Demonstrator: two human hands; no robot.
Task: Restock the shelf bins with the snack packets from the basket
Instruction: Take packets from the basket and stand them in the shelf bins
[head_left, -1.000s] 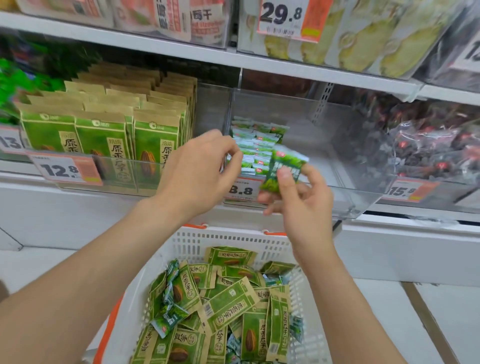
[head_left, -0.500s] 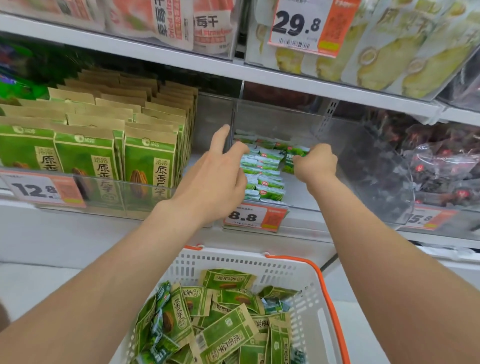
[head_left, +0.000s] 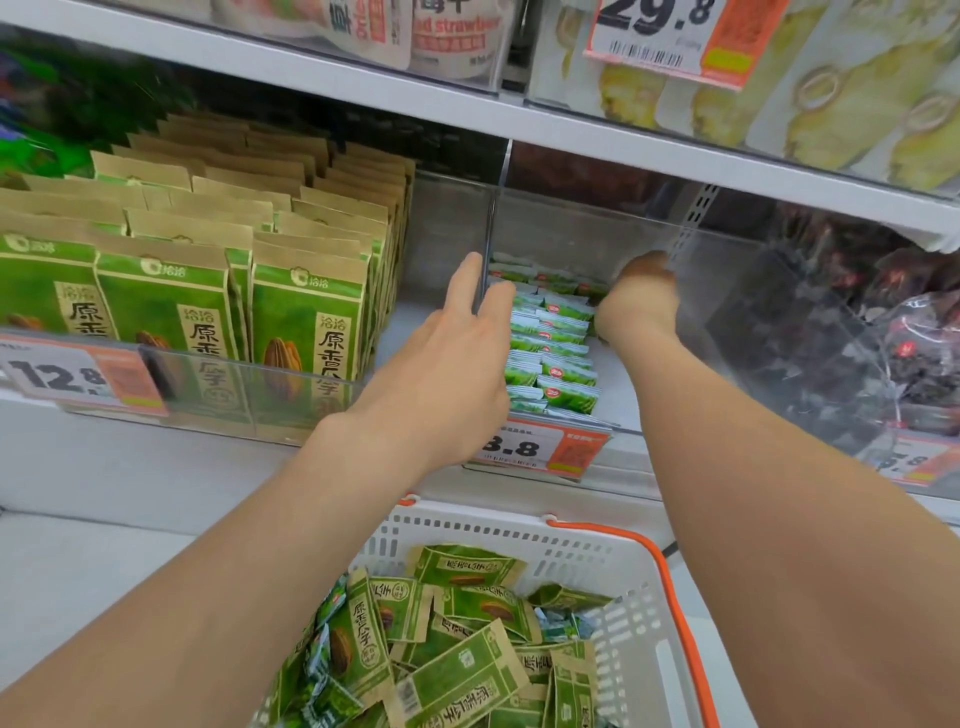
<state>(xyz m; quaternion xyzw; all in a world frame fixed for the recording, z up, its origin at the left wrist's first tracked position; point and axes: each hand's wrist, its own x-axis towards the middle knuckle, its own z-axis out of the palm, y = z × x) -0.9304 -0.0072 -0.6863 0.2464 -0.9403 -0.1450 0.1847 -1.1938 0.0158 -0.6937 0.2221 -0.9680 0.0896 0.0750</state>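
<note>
Your left hand (head_left: 457, 364) is at the divider (head_left: 489, 228) on the left of the bin (head_left: 571, 234), fingers straight and close together. Your right hand (head_left: 639, 299) is far inside the bin, curled just right of the packet row (head_left: 553, 358). You cannot tell whether it holds anything. More packets (head_left: 457, 670) lie in the near basket (head_left: 636, 618).

Bare left forearm (head_left: 218, 582), bare right forearm (head_left: 789, 519), slim wrists, bare left hand (head_left: 447, 374), bare right hand (head_left: 638, 304)
</note>
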